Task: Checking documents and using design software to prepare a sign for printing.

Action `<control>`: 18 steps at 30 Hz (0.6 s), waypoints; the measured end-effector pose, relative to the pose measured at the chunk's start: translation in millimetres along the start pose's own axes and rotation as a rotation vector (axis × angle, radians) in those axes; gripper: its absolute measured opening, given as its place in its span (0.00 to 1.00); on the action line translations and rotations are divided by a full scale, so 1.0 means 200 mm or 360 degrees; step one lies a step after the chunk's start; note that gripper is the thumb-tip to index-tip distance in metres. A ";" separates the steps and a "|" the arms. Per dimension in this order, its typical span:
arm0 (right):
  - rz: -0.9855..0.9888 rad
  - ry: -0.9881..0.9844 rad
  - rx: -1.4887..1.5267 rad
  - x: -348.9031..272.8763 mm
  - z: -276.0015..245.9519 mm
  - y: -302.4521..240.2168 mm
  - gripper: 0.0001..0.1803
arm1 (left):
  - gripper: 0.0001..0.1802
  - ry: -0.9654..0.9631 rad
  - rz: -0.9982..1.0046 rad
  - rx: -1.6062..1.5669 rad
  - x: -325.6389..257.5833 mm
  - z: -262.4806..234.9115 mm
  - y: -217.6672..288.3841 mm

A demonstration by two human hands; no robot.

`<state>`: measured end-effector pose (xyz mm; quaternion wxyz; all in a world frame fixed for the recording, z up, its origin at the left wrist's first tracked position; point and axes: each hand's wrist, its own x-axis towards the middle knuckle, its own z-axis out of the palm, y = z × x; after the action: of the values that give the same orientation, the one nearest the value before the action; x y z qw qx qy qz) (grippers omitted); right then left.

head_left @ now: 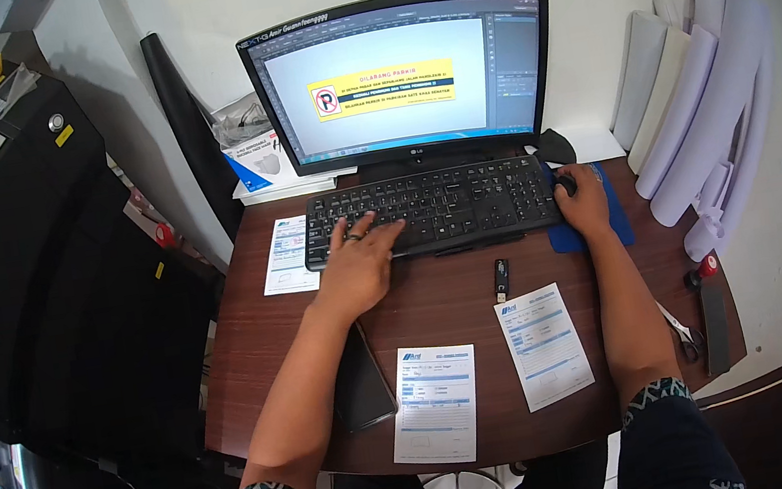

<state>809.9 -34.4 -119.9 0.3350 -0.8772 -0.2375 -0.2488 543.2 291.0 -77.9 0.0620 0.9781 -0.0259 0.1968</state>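
My left hand [359, 254] rests on the left part of a black keyboard [451, 203], fingers spread over the keys. On the blue mouse pad [619, 226] right of the keyboard, my right hand [587, 200] is cupped over a black mouse [565, 184]. Behind the keyboard a black monitor [401, 76] shows a grey design window with a yellow sign graphic. All of this stands on a dark brown wooden desk [439, 293].
Three printed forms [435, 403] [544, 345] [287, 254] lie on the desk, with a black USB stick [501, 277] and a dark phone [359, 379]. Scissors [682, 332] lie at the right edge. White paper rolls [703, 97] lean right; a large black machine [28, 248] stands left.
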 end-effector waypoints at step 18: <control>0.0045 -0.0027 -0.0104 0.00 -0.02 -0.07 0.15 | 0.18 0.0774 -0.0835 -0.0304 -0.27 0.11 -0.51</control>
<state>800.4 -28.5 -111.4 0.3076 -0.8931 -0.2195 -0.2442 509.8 391.4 -131.1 0.2058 0.8660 0.2229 0.3976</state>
